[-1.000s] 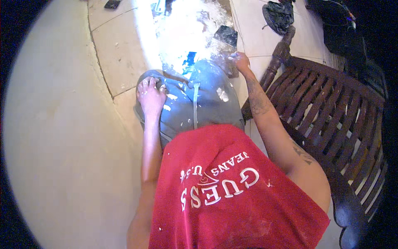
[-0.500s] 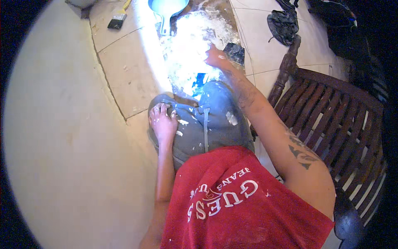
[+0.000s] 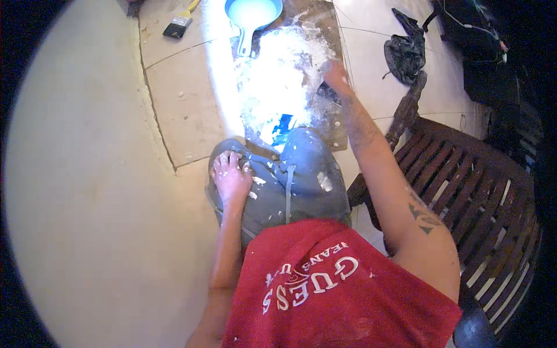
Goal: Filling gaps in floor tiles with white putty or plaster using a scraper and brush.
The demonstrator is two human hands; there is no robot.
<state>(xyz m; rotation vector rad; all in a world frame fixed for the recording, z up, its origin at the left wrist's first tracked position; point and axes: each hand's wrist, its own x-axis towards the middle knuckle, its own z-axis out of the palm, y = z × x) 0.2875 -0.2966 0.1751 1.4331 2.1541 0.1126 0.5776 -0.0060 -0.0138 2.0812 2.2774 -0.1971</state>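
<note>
My left hand (image 3: 231,177) rests on the left thigh of my paint-spotted grey trousers (image 3: 307,180), fingers apart and slightly bent. My right hand (image 3: 335,76) is out over the right side of a board (image 3: 332,130) smeared with white material, just above a dark square piece (image 3: 331,95) that it partly hides; its fingers are blurred. A small blue piece (image 3: 282,126) lies near my knees, on the glaringly lit board. A light-blue pan with a handle (image 3: 245,38) sits on the board's far left part.
A brush with dark bristles (image 3: 177,26) lies on the tiles (image 3: 174,104) at the far left. A pale wall (image 3: 81,191) is on my left. A slatted wooden chair (image 3: 441,174) stands close on my right, with crumpled black material (image 3: 404,58) and dark items with wires (image 3: 476,35) beyond.
My right hand went left to the middle of the board, then back right over the dark piece. My left hand stayed on my thigh. The pan and brush now show as the view shifted.
</note>
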